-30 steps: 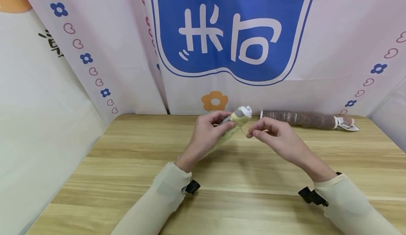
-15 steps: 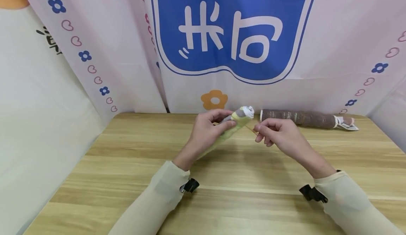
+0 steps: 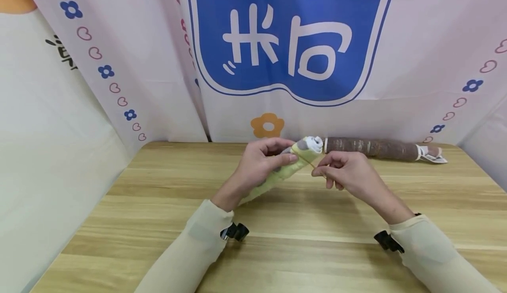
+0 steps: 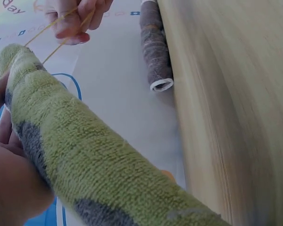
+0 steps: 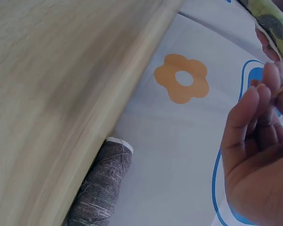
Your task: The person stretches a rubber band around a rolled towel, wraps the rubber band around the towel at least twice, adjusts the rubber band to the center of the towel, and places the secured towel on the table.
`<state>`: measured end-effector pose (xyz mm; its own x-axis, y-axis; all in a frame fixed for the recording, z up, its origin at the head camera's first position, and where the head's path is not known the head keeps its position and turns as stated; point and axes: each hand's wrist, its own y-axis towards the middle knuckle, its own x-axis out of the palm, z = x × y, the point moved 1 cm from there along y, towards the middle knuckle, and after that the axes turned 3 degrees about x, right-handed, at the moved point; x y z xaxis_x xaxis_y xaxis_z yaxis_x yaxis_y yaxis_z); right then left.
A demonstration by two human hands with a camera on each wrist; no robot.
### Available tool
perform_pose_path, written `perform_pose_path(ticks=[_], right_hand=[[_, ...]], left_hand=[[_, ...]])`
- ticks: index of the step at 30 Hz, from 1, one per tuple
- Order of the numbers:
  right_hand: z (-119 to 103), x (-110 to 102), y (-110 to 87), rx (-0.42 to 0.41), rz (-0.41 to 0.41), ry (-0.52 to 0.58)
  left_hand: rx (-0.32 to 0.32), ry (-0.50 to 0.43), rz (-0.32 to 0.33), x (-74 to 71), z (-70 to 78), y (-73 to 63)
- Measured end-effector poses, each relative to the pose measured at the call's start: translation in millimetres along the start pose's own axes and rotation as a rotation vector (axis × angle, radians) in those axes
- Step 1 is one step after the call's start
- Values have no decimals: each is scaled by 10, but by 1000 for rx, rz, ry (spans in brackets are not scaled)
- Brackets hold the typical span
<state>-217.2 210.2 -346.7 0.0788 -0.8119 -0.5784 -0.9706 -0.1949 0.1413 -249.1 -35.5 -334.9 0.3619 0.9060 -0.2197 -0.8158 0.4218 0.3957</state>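
A yellow-green towel with grey patches [image 3: 289, 170] is rolled up tightly, its white spiral end facing up and right. My left hand [image 3: 259, 163] grips the roll near that end, thumb on the near side. A thin yellow rubber band [image 3: 304, 158] loops at the roll's end. In the left wrist view, two strands of it stretch taut from the towel [image 4: 94, 146] to my right fingers. My right hand [image 3: 350, 170] pinches the band between thumb and fingers, just to the right of the towel.
A fuzzy brown roll with white edges [image 3: 380, 148] lies along the back of the wooden table [image 3: 309, 258]. Behind the table hangs a white cloth backdrop [image 3: 420, 64] with a blue printed shape. A black wrist camera [image 3: 388, 241] is strapped at each sleeve.
The towel's white end has shifted right and slightly down. My right hand has pulled the rubber band, which now shows as a taut line across the roll. The brown roll stays put.
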Motion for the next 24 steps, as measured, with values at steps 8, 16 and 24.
perform_pose_path(ticks=[8, 16, 24], right_hand=[[-53, 75, -71, -310, 8, -1], [-204, 58, -173, -511, -161, 303], [-380, 77, -260, -648, 22, 292]], left_hand=[[-47, 7, 158, -19, -18, 9], [-48, 23, 196, -12, -37, 14], [-52, 23, 177, 13, -56, 16]])
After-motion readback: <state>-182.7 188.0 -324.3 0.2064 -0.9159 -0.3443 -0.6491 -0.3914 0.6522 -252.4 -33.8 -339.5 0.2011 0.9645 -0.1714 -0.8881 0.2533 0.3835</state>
